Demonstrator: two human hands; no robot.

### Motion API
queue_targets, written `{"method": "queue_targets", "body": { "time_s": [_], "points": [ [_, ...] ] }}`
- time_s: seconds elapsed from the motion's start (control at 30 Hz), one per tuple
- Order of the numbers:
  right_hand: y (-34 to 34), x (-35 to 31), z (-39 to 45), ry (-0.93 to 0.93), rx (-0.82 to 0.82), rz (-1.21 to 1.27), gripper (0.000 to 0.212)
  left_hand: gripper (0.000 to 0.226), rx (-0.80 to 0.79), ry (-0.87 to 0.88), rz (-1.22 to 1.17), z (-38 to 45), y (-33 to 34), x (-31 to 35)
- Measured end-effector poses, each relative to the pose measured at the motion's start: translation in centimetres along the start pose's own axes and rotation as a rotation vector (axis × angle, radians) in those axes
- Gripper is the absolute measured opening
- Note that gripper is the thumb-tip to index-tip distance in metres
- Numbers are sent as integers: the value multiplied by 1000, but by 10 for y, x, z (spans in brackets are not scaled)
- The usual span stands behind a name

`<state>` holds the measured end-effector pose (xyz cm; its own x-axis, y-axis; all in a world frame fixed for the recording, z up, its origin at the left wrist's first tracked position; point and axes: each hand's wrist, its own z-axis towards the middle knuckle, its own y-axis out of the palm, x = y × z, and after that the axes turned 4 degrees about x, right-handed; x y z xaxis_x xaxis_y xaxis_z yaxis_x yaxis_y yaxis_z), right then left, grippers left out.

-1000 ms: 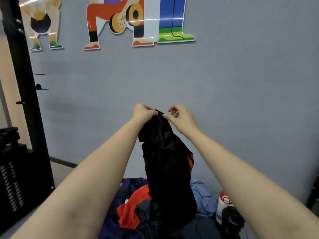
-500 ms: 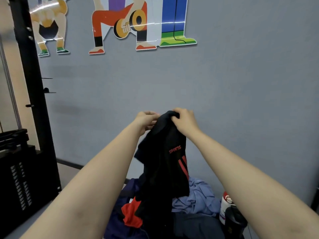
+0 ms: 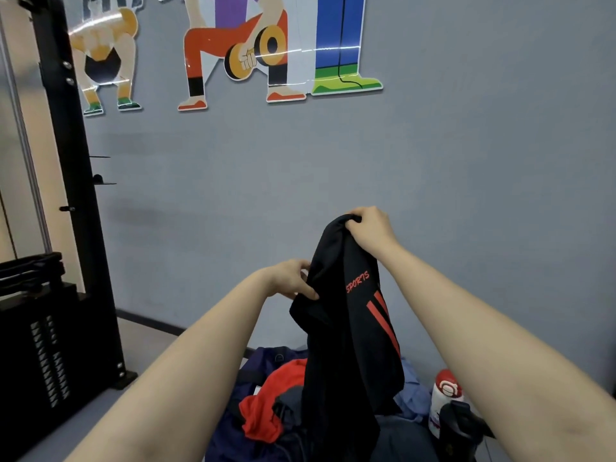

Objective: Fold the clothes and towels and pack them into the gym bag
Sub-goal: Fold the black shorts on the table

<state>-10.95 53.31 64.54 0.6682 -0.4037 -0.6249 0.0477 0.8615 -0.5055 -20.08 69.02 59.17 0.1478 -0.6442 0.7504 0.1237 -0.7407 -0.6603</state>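
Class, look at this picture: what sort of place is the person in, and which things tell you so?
Most likely a gym. Cartoon weightlifter figures decorate the grey wall, a black weight-stack machine stands at the left, and sports clothes hang over a pile beside a drinks bottle.

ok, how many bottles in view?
2, both at lower right beside the clothes pile: white bottle with red lid and black bottle in front of it. Others may be hidden.

Pretty clearly a gym: black weight stack machine (image 3: 50, 345) on the left, cartoon lifter decals (image 3: 233, 55) with dumbbells stuck on the grey wall (image 3: 466, 195), and a shaker bottle (image 3: 445, 395) sitting by a pile of sportswear (image 3: 266, 405)
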Motion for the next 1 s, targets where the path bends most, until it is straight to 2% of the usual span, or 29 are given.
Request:
{"method": "queue_targets", "body": {
  "time_s": [0.07,0.1,0.27,0.37,0.5,0.73,0.87,0.93,1.0],
  "points": [
    [-9,3,2,17,15,8,30,23,81,-47,47,1,0,-7],
    [-13,6,3,26,16,5,29,20,135,-59,51,1,-1,-9],
    [-26,34,-2,83,12,-57,22,23,458,25,230,3,-24,-1],
    [-28,54,-7,153,19,-4,19,20,538,144,153,2,-34,14],
    [-24,70,-13,215,12,84,14,16,502,244,0,5,-33,44],
    [-13,47,-19,67,-197,409,30,16,433,363,114,21,-16,78],
    [-5,35,-18,49,-276,347,37,11,419,368,103,25,-10,75],
    [1,34,-17,60,-249,298,31,10,408,340,30,26,-8,68],
    [6,34,-15,78,-225,238,22,18,407,296,-84,27,-5,58]
  ]
}}
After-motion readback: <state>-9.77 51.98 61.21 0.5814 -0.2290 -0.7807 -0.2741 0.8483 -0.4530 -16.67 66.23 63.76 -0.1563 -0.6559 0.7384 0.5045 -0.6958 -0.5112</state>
